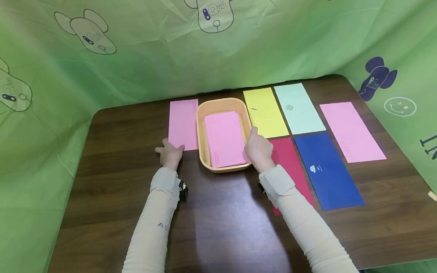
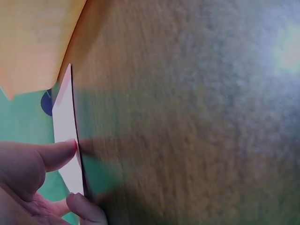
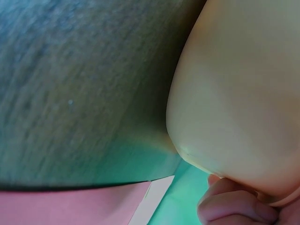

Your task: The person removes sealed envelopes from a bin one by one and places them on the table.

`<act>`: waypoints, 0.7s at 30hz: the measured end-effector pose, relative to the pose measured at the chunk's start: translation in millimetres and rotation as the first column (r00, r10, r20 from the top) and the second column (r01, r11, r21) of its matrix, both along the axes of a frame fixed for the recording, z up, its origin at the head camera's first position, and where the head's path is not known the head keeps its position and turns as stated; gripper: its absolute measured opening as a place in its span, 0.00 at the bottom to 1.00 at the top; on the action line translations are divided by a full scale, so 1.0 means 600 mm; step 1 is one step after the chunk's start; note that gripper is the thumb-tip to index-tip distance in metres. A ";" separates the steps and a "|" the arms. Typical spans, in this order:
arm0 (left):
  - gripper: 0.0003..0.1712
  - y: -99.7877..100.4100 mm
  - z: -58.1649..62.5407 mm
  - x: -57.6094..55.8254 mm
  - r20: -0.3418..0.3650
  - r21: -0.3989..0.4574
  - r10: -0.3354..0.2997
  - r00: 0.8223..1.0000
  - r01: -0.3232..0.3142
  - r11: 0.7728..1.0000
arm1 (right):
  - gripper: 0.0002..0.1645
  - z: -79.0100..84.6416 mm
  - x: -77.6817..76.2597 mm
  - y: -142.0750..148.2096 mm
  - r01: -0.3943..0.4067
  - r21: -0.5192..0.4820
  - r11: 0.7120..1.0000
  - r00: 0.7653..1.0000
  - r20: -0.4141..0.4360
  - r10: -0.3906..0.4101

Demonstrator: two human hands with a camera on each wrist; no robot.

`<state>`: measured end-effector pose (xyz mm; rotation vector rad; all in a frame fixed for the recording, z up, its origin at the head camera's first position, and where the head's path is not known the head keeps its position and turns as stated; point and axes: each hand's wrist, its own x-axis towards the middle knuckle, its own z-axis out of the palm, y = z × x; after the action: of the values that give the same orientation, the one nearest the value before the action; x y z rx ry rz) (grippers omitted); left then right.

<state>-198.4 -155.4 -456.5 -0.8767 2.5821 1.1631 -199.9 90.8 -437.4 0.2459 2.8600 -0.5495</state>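
A pink envelope (image 1: 183,124) lies flat just left of a light orange plastic tray (image 1: 202,154). My left hand (image 1: 170,154) is at that envelope's near left corner, with thumb and fingers spread; in the left wrist view the thumb (image 2: 61,153) touches its near edge. Inside the tray is a small stack of pink envelopes (image 1: 226,140). My right hand (image 1: 259,148) grips the tray's right rim near its front corner. Curled fingers (image 3: 236,204) show at the tray's wall in the right wrist view.
Right of the tray lie a yellow envelope (image 1: 267,113), a pale mint one (image 1: 299,109), a red one (image 1: 290,161) partly under my right arm, a blue one (image 1: 329,174) and another pink one (image 1: 353,133). A green cloth (image 1: 143,54) hangs behind the wooden table (image 1: 113,179).
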 end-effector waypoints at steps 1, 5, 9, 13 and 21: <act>0.39 0.000 0.000 0.000 -0.002 0.001 0.001 1.000 -0.001 1.000 | 0.20 0.000 0.000 0.000 0.000 0.000 1.000 1.000 0.001 0.000; 0.38 0.002 0.001 -0.001 -0.011 0.009 0.012 1.000 -0.012 1.000 | 0.21 -0.001 -0.002 0.001 -0.002 -0.001 1.000 1.000 0.008 0.002; 0.38 0.002 0.002 -0.001 -0.017 0.010 0.017 1.000 -0.017 1.000 | 0.22 0.000 -0.002 0.001 -0.002 0.000 1.000 1.000 0.010 0.002; 0.38 0.001 0.003 -0.001 -0.020 0.016 0.013 1.000 -0.013 1.000 | 0.22 0.000 -0.001 0.001 -0.002 0.000 1.000 1.000 0.008 0.002; 0.38 0.000 0.005 -0.001 -0.017 0.034 0.016 1.000 -0.016 0.999 | 0.25 0.002 0.000 0.000 0.001 -0.004 1.000 1.000 0.022 -0.001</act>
<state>-198.7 -155.5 -453.6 -0.8860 2.5655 1.2199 -200.0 91.0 -436.0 0.2504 2.8375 -0.5498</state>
